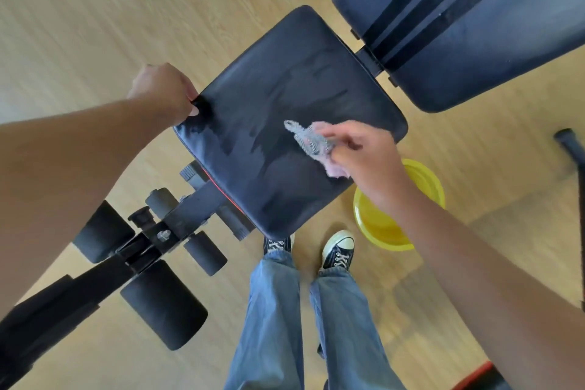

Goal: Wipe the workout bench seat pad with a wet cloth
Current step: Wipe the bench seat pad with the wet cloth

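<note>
The black seat pad [285, 95] of the workout bench fills the middle of the head view, with wet streaks across its surface. My right hand [364, 155] is shut on a bunched grey and pink cloth [308, 139] and presses it on the pad's near right part. My left hand [164, 92] grips the pad's left corner, thumb on top. The cloth's far end sticks out past my fingers onto the pad.
A yellow basin [383, 228] stands on the wooden floor under my right forearm. The bench's backrest [474, 25] rises at the top right. Foam leg rollers [164, 304] and the frame lie at the lower left. My legs and sneakers [337, 252] stand just below the pad.
</note>
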Tool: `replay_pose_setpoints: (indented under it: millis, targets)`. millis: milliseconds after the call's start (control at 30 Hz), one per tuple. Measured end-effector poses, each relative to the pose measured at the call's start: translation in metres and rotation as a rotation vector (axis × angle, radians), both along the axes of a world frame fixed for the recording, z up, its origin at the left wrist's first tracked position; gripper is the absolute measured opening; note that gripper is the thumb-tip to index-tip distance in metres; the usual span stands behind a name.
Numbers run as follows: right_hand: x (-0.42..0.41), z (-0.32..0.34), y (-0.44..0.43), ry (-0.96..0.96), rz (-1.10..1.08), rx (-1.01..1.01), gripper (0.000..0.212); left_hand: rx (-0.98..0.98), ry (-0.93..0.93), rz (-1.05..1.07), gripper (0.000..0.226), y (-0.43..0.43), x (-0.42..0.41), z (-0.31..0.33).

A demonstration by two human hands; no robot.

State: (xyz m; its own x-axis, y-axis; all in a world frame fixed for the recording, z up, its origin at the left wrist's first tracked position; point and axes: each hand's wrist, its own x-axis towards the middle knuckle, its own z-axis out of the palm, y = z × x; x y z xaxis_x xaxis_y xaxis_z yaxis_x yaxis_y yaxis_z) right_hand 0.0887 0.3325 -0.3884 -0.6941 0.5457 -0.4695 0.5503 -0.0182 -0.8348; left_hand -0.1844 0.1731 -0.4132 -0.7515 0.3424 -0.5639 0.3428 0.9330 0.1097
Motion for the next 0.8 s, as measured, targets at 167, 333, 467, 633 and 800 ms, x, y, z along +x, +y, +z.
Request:
replay_pose_setpoints:
  millis: [167,333,467,633,800]
  targets:
    - [0.013,-0.027,-0.040,-0.094,0.231,-0.153,0.058,-0.009,-0.022,0.013,0.023,0.000,-0.002,-0.003]
    - [0.024,-0.028,-0.009,-0.158,0.051,0.632,0.034,-0.016,-0.012,0.031,0.026,0.000,-0.001,-0.007]
    - [0.038,-0.030,-0.011,-0.252,0.099,0.858,0.015,-0.034,-0.035,0.039,0.028,0.000,-0.003,-0.006]
    - [0.034,-0.034,-0.058,-0.260,0.231,0.829,0.008,-0.041,-0.018,0.003,0.027,0.001,-0.003,-0.005]
    - [0.050,-0.029,-0.044,0.066,0.862,0.832,0.023,-0.063,-0.025,-0.024,0.027,0.001,-0.005,-0.004]
